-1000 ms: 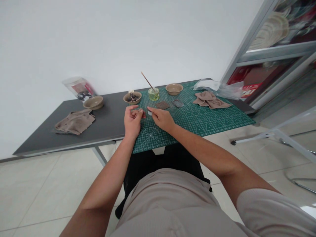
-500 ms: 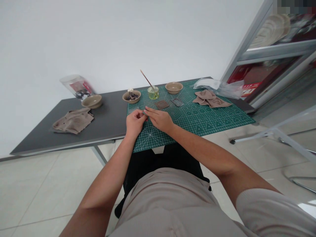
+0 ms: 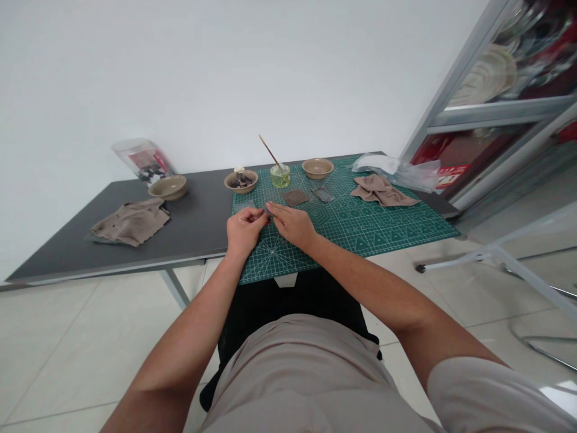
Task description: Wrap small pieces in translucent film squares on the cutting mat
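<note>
Over the green cutting mat, my left hand and my right hand meet at the fingertips. My left thumb and fingers are pinched around a small dark piece, mostly hidden and too small to name. The fingers of my right hand press together against the same spot from the other side. Just beyond the hands lie a brown square pad and a grey flat piece. A clear flat piece shows behind my left hand.
A bowl of dark bits, a glass jar with a brush, and a tan bowl line the back. Brown cloths lie left and right. Another bowl, a clear tub and plastic bags stand around.
The camera view has shifted slightly. Both hands stay together at nearly the same place; the fingers have turned a little, and a red bit seen beneath them no longer shows.
</note>
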{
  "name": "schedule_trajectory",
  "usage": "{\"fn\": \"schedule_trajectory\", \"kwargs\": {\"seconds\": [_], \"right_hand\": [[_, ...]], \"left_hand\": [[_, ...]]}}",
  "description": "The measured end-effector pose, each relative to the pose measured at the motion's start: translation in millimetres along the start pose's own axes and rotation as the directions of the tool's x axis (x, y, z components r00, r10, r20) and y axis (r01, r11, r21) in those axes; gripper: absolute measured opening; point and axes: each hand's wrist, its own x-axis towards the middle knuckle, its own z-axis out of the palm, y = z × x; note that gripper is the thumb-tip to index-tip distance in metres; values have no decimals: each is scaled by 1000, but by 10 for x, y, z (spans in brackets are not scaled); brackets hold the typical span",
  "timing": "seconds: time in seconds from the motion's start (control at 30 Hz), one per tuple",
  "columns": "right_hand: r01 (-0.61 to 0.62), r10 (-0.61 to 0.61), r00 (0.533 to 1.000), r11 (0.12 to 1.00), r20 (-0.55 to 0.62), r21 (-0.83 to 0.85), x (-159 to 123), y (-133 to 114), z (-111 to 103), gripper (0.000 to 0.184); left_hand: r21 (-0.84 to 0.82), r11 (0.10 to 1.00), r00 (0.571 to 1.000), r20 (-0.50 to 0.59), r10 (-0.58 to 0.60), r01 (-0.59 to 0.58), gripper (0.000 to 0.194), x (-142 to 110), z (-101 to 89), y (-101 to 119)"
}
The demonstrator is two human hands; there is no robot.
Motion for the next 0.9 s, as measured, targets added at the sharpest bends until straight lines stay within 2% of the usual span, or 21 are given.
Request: {"fn": "schedule_trajectory", "kwargs": {"seconds": [0.1, 0.2, 0.3, 0.47, 0.57, 0.67, 0.73, 0.9], "right_hand": [[4, -4, 1000, 1000, -7, -25, 3, 2, 7, 42], [44, -43, 999, 999, 31, -32, 5, 10, 31, 41], [74, -73, 996, 997, 59, -13, 5, 17, 50, 41], [-1, 1, 1000, 1000, 31, 10, 17, 27, 44, 40], [-64, 64, 998, 998, 11, 25, 28, 38, 24, 40], [-64, 64, 998, 997, -3, 40, 32, 47, 12, 41], [-26, 27, 1000, 998, -8, 49, 27, 48, 19, 41], [53, -54, 997, 998, 55, 17, 7, 44, 68, 42]], "left_hand": [[16, 1000, 1000, 0, 1, -1, 13, 2, 0, 44], [173, 984, 998, 40, 42, -48, 10, 9, -18, 96], [205, 976, 997, 50, 64, -73, 11, 15, -35, 110], [83, 996, 999, 13, 30, -31, 8, 19, -14, 56], [-61, 998, 1000, -5, 0, 0, 15, 22, 15, 33], [-128, 992, 1000, -17, 1, -3, 21, 31, 29, 34], [-97, 995, 1000, 6, -2, 2, 20, 38, 22, 44], [154, 987, 997, 67, 30, -40, 10, 52, -16, 81]]}}
